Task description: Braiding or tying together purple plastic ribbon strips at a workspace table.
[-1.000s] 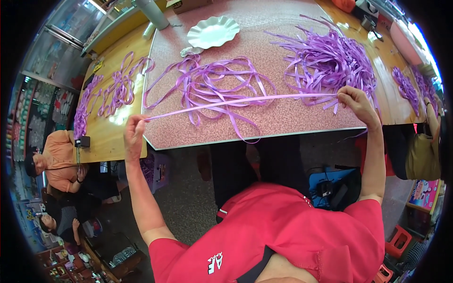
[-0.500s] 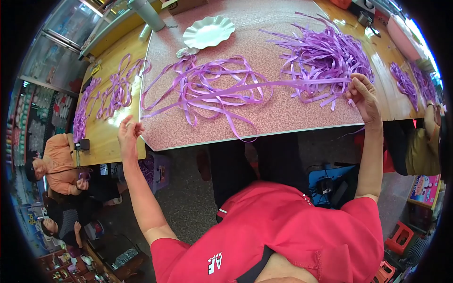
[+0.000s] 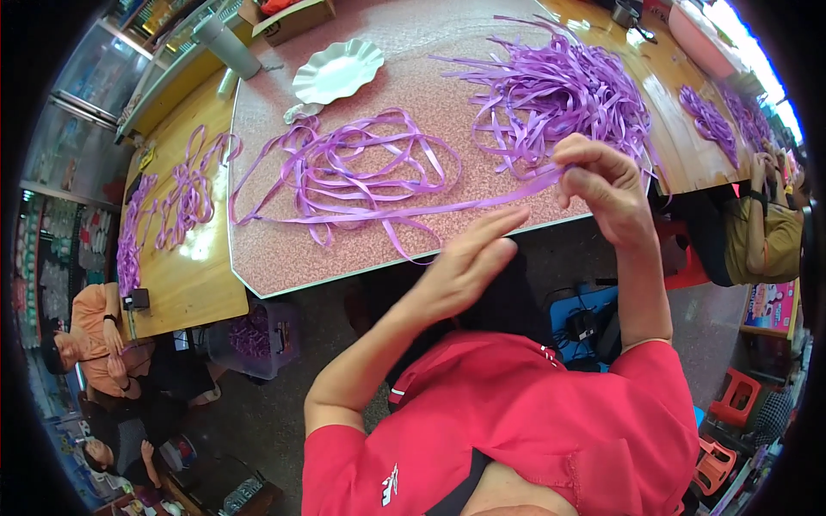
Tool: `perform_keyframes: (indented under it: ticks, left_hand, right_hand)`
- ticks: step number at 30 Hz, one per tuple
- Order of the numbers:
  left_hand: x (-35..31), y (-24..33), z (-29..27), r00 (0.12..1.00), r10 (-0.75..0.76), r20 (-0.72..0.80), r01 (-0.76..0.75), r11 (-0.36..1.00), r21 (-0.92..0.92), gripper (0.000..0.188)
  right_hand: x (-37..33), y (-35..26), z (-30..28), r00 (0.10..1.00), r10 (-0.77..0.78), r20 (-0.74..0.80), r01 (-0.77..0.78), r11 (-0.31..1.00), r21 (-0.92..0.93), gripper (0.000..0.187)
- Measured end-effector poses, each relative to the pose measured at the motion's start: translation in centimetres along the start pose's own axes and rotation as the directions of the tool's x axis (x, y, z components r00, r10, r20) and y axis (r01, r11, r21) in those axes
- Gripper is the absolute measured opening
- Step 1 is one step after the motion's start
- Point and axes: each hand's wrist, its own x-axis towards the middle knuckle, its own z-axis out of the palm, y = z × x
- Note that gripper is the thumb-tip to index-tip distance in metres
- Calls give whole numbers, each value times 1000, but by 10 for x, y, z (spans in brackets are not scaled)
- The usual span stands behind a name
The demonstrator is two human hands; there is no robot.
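Note:
My right hand (image 3: 607, 189) pinches the end of a flat purple ribbon (image 3: 447, 208) between thumb and bent fingers, above the table's near edge. From there the strip runs left into a loosely looped heap of the same ribbon (image 3: 357, 163). Just below the strip, my left hand (image 3: 469, 267) has its fingers stretched toward the right hand and grips nothing that I can see. A thick pile of purple ribbon strips (image 3: 568, 107) lies beyond my right hand, many of their ends fanning out to the left.
A white scalloped plate (image 3: 337, 70) and a grey cylinder (image 3: 225, 45) stand at the back left. More ribbon (image 3: 185, 193) lies on the wooden table (image 3: 194, 292) at left. A plastic tub (image 3: 280, 340) sits below. Other people sit left and right.
My left hand has swung right from the table's left corner to near my right hand. The right hand, still holding the ribbon, has shifted left and nearer me. The view has turned slightly.

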Motion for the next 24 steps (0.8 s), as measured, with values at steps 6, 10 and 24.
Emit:
perform_keyframes:
  ticks: [6, 10, 24]
  left_hand:
    - [46, -7, 52, 971, 7, -239, -149, 797, -585, 69]
    - [52, -2, 44, 967, -61, -248, -148, 657, -739, 66]
    - [40, -6, 51, 895, -59, -441, -271, 714, -646, 49]
  right_hand:
    - [-17, 18, 25, 998, 20, -56, -22, 999, -34, 20]
    - [-24, 33, 44, 985, 24, -172, -5, 993, 115, 20]
    - [-35, 63, 67, 954, 0, -301, 57, 982, 180, 18]
